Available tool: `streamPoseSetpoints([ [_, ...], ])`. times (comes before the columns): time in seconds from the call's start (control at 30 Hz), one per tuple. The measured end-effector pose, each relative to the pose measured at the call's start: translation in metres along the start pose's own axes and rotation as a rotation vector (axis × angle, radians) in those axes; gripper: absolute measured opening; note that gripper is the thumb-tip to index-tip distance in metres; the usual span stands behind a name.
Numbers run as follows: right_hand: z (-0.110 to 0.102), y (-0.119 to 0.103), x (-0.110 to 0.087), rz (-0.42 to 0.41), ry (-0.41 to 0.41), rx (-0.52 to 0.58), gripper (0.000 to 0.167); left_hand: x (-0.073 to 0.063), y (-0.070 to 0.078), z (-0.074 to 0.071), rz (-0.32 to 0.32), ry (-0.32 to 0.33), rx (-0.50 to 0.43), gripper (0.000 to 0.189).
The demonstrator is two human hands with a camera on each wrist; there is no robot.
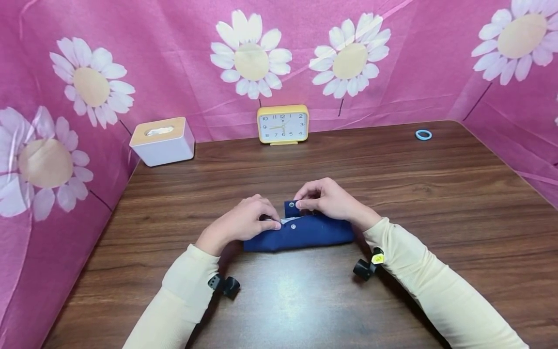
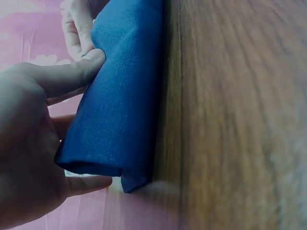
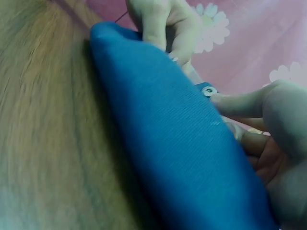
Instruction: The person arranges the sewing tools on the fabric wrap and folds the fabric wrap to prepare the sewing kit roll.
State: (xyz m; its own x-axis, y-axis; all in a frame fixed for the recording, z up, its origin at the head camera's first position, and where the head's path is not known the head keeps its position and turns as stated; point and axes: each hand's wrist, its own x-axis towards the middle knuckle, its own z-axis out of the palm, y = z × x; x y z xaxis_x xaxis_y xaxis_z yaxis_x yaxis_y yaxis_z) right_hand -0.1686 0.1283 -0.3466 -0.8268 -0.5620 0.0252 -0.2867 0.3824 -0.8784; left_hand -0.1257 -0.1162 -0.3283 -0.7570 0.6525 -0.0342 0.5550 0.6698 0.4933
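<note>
A long navy fabric pouch (image 1: 316, 232) lies crosswise on the table, a pale lining showing at its upper edge. On its front sits a round metal snap (image 1: 293, 226). My left hand (image 1: 244, 219) grips the upper edge left of that snap, with the thumb in front; the left wrist view shows the thumb pressing the blue cloth (image 2: 120, 96). Between thumb and fingers, my right hand (image 1: 330, 199) pinches a short navy strap (image 1: 288, 212) with its own snap, held up behind the opening. In the right wrist view the strap's snap (image 3: 209, 91) is beside the thumb tip.
A yellow clock (image 1: 282, 125) stands at the table's back edge. To its left is a white tissue box (image 1: 167, 145) with a wooden top. A light-blue ring (image 1: 423, 134) lies at the back right. Pink flowered cloth (image 1: 174, 58) hangs around the brown wooden table (image 1: 436, 194).
</note>
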Motion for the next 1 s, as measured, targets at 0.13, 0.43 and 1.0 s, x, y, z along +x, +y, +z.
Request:
streamPoseSetpoints([
  [0.13,0.006,0.009,0.002,-0.026,0.036,0.016,0.006,-0.002,-0.005,0.0,0.011,0.018,-0.012,0.013],
  [0.43,0.011,0.017,0.0,-0.075,0.056,0.0,0.004,-0.001,-0.011,0.002,0.051,0.035,-0.016,0.01],
  [1.0,0.01,0.027,-0.002,-0.356,-0.097,0.109,0.008,-0.002,-0.011,0.008,-0.014,0.099,-0.033,0.008],
])
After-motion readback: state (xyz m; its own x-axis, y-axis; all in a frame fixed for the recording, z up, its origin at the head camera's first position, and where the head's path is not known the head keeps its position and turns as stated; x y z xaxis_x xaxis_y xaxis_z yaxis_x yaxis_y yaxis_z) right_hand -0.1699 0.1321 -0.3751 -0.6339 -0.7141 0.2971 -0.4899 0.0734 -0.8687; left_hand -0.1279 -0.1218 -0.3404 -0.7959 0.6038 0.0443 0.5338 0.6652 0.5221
